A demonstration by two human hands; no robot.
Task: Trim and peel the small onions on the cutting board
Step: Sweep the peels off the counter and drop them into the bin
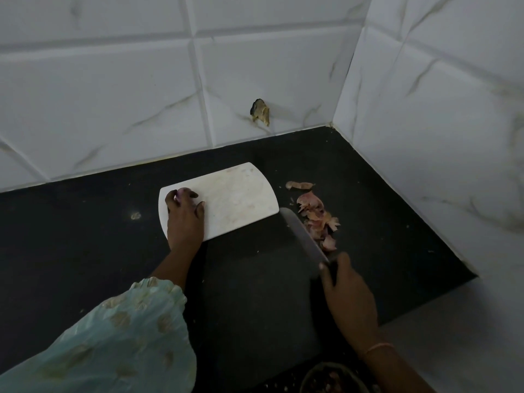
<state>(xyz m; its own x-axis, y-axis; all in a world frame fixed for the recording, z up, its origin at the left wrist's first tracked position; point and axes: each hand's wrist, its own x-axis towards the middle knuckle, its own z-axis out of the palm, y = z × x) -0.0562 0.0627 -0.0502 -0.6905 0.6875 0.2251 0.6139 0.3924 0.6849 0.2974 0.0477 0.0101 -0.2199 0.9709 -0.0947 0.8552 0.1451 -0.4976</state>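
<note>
wall (113, 89): white marbled tile, far side and right side, meets in a corner.
counter (85, 236): black, fills the middle of the scene.
sleeve (119, 336): pale green with gold print, near left.
cutting board (235, 197): white, angled, centre of counter, surface mostly bare.
knife (303, 236): blade tip at the board's right corner, runs near-right to the handle.
peel pile (314, 214): pink-brown skins on counter, just right of blade.
left hand (184, 217): on board's left end, fingers curled over a small onion (181, 193), purple, mostly hidden.
right hand (346, 290): closed around knife handle.
bowl (331, 378): near edge, partly cut off, contents unclear.
</note>
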